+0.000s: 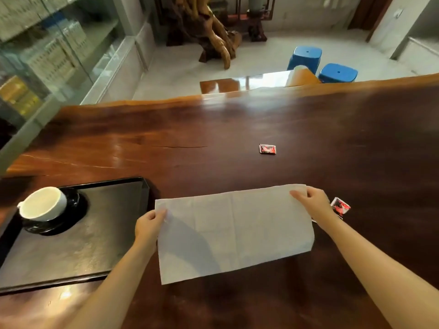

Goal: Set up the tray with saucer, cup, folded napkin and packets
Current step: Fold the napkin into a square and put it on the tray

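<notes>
A white napkin [234,231] lies spread flat on the dark wooden table, right of a black tray [102,245]. My left hand [148,225] pinches the napkin's far left corner. My right hand [313,203] pinches its far right corner. At the tray's far left, a white cup [44,204] stands on a black saucer [71,220]. One red packet [267,149] rests on the table beyond the napkin. A second red packet [341,206] lies just right of my right wrist, partly hidden by it.
The long wooden table [237,129] stretches far ahead and to the right. Two blue stools [306,58] stand behind its far edge. A glass cabinet [47,55] runs along the left side.
</notes>
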### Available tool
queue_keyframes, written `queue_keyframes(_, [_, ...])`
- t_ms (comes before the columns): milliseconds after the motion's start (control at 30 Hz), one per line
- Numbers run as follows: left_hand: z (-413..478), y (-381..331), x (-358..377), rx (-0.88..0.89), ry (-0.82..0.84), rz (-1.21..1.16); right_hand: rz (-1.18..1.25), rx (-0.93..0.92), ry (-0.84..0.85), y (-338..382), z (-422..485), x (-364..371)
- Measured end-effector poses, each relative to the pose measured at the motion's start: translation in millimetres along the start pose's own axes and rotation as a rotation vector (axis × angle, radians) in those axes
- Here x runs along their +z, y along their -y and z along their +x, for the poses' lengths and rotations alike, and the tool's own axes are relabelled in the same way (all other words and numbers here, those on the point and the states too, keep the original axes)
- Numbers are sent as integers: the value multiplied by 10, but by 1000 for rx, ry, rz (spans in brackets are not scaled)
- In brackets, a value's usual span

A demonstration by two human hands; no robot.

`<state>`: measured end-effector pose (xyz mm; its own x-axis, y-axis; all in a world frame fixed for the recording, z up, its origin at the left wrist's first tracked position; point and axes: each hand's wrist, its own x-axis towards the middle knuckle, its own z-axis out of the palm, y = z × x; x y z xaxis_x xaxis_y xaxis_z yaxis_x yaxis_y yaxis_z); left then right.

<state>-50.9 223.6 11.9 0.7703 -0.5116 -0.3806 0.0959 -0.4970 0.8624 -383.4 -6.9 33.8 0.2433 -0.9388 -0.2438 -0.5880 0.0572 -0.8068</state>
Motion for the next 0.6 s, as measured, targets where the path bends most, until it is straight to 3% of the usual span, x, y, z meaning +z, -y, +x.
queue_keyframes(200, [302, 153, 371, -64, -204, 139, -141, 13, -56, -142, 480, 474])
queue_keyframes(300, [213, 258, 419, -52, -231, 172, -168, 47, -98, -199, 555, 652])
queue_keyframes(367, [84, 410, 429, 71, -278, 253, -264, 43, -165, -226, 502, 755])
queue_keyframes(433, [-91, 517, 516, 298, -291, 394, -482, -91, -267, -229, 339, 945])
queue_keyframes(500, [-175, 577, 723, 441, -134, 550, -502, -315, -144, -159, 60, 1303])
queue_keyframes(600, [-63, 659, 987, 530, 59, 869, -637, -637, 304, -103, -353, 1984])
